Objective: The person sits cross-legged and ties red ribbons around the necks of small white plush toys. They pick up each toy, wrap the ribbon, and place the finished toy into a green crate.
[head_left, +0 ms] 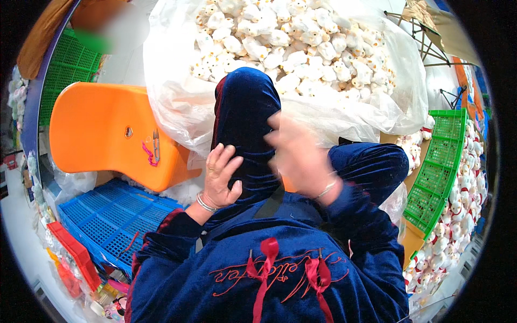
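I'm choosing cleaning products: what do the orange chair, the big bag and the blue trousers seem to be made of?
Orange chair: probably moulded plastic, smooth and slightly glossy, judging by its even colour and rounded edges.
Big bag: likely thin plastic film, being translucent and crinkled.
Blue trousers: look like velvet, with a soft sheen along the folds; fibre unclear.

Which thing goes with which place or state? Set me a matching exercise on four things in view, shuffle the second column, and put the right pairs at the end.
Things
1. Snips
2. Heap of white plush pieces with orange spots
3. Right hand
4. Blue crate

Places or states
A. Blurred in the picture
B. Beside the red tray, at the left
C. Surrounded by translucent plastic
D. Lying on the orange chair

Right pairs: 1-D, 2-C, 3-A, 4-B
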A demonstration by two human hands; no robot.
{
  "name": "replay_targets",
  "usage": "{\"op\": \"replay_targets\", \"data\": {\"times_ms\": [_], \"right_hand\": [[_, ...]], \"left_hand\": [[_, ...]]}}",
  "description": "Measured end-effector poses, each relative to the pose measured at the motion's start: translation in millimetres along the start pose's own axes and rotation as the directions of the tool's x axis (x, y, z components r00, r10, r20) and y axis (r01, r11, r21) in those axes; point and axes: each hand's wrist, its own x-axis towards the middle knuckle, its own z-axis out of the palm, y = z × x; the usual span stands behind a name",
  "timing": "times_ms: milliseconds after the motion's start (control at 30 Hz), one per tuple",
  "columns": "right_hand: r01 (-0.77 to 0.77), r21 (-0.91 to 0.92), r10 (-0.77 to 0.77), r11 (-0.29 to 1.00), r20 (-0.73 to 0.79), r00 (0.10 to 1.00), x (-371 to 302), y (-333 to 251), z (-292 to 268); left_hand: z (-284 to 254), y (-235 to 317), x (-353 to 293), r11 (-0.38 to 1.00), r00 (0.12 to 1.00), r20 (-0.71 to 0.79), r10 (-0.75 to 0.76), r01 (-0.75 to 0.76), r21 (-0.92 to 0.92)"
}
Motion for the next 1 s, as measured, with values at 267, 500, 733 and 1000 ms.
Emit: {"op": "replay_targets", "data": {"times_ms": [267,500,733,1000], "right_hand": [[-0.175,-0.385,0.109,0.906,-0.188,0.976,60.6,133.0,77.3],[-0.03,-0.146,0.018,0.989,-0.084,0.996,50.2,29.9,58.3],[-0.006,-0.498,0.149,0.867,0.249,0.957,105.9,68.7,38.1],[0.447,-0.031,-0.398,0.894,0.403,0.824,9.9,-33.4,86.9]], "left_hand": [[2.4,2.2,4.1,0.985,0.985,-0.035,-0.17,0.17,-0.004],[5.6,-12.6,-6.1,0.947,0.956,-0.045,-0.289,0.279,-0.161],[13.5,0.5,-25.6,0.845,0.883,0.024,-0.468,0.455,-0.282],[31.5,-21.4,-34.4,0.863,0.881,0.154,-0.447,0.471,-0.186]]}}
